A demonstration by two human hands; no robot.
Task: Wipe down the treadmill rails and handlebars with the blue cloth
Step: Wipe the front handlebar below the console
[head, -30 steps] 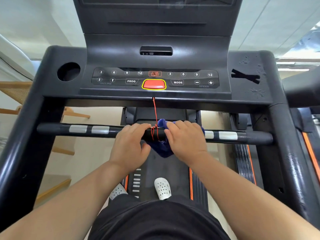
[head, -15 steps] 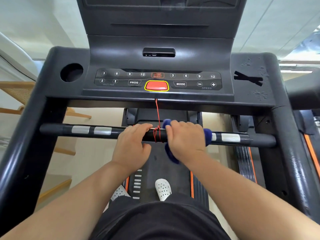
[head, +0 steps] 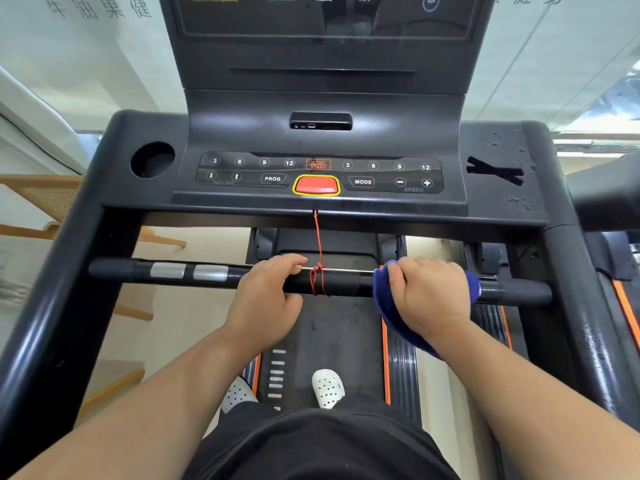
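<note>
1. The black plastic treadmill console [head: 322,140] filled the upper middle, and black tubular side rails [head: 52,306] ran down from it toward the person at both edges
2. The dark grey running belt [head: 332,334] lay below, with a pair of white perforated clogs [head: 327,388] standing on it
3. The black horizontal handlebar [head: 114,271], fitted with silver sensor plates, spanned between the rails under the console
4. The left hand [head: 266,299] gripped the bare middle of the bar, fingers curled over its top
5. The right hand [head: 429,299] clenched the dark blue terry cloth [head: 391,313] around the bar right of centre; the cloth wrapped the bar there and hung below the palm
6. The round cup-holder recess [head: 152,159] in the console's left corner showed only a dark interior; its contents could not be told
7. The thin red safety cord [head: 318,237] dropped from under the console and was tied around the bar between the hands, just beside the left fingers and apart from the cloth
8. The red oval button [head: 316,185] with a yellow rim sat at the panel's centre
</note>
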